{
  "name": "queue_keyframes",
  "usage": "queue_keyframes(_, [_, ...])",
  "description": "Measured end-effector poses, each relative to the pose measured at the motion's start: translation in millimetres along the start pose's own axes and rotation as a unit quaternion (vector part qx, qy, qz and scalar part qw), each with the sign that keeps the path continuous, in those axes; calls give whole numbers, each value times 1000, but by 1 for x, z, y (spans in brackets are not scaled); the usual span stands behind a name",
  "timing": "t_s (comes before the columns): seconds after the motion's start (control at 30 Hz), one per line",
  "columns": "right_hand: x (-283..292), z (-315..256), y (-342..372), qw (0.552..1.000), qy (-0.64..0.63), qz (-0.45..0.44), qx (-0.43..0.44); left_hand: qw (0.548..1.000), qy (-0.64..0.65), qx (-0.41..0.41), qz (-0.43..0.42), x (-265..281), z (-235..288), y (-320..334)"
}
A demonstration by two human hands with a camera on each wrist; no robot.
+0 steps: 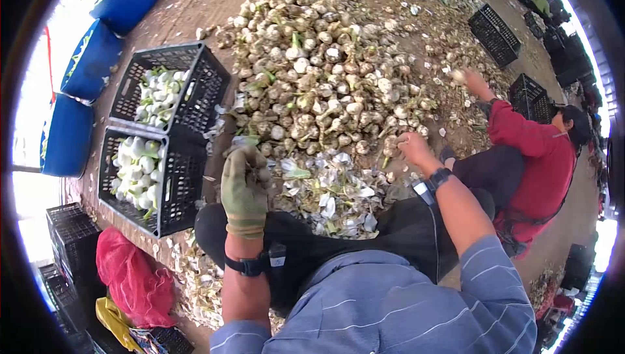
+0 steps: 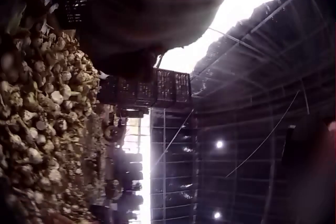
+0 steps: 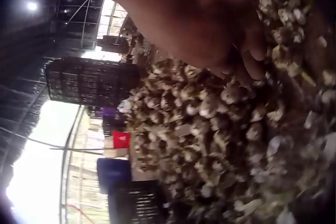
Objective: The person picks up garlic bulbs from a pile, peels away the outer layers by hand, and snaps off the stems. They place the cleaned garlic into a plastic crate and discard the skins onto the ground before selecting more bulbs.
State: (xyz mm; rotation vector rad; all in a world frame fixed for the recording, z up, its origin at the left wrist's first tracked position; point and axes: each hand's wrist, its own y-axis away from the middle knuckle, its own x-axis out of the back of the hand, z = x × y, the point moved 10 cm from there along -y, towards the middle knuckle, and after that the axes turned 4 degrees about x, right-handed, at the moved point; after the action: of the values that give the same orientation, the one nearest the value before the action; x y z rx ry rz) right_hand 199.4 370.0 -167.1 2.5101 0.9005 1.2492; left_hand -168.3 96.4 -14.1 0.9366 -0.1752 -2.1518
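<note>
My left hand [image 1: 245,188] wears a green work glove with brown-stained fingers and is raised above my left knee, at the near-left edge of the garlic heap [image 1: 312,74]. Its fingers curl inward; whether they hold anything I cannot tell. In the left wrist view that hand is lost in dark blur. Bare, my right hand [image 1: 416,150] reaches over the heap's near-right edge with loosely bent fingers. Right at its fingertips lies a garlic bulb [image 1: 390,144] with a short stem. The right wrist view shows the bent fingers [image 3: 254,61] close above the bulbs.
Two black crates [image 1: 164,214] of cleaned white garlic stand at my left, blue tubs [image 1: 68,134] beyond them. Papery skins [image 1: 332,191] cover the ground between my legs. A person in a red top [image 1: 537,165] sits at my right, near more black crates [image 1: 495,34].
</note>
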Motion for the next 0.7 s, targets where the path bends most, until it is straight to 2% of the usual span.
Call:
queue_keyframes(0.03, [6,13,-6,998,49,20,-22,999,-43,-17,-10,-8,-7,-1])
queue_keyframes(0.13, [-4,58,-25,975,205,-7,-83,992,-122,22,10,-11,-29,-8])
queue_keyframes(0.27, [-76,98,-32,930,339,-138,-45,976,-198,76,52,-14,-49,-13])
queue_keyframes(0.4, [-145,112,-6,898,390,-167,118,952,-279,115,56,-25,-61,-21])
queue_keyframes(0.47, [-146,111,0,905,375,-138,144,947,-297,114,50,-28,-67,-24])
queue_keyframes(0.5, [-144,111,0,908,369,-121,156,950,-286,125,21,-32,-73,-25])
queue_keyframes(0.6, [-141,139,-17,950,255,-176,29,945,-307,116,-5,-47,-76,-27])
queue_keyframes(0.63, [-135,132,-19,973,122,-192,-39,946,-291,146,-4,-51,-79,-25])
queue_keyframes(0.67, [-123,103,-18,974,-14,-202,-105,944,-299,138,-3,-54,-79,-25])
queue_keyframes(0.7, [-121,80,-16,952,-151,-207,-167,943,-308,128,-4,-56,-83,-26])
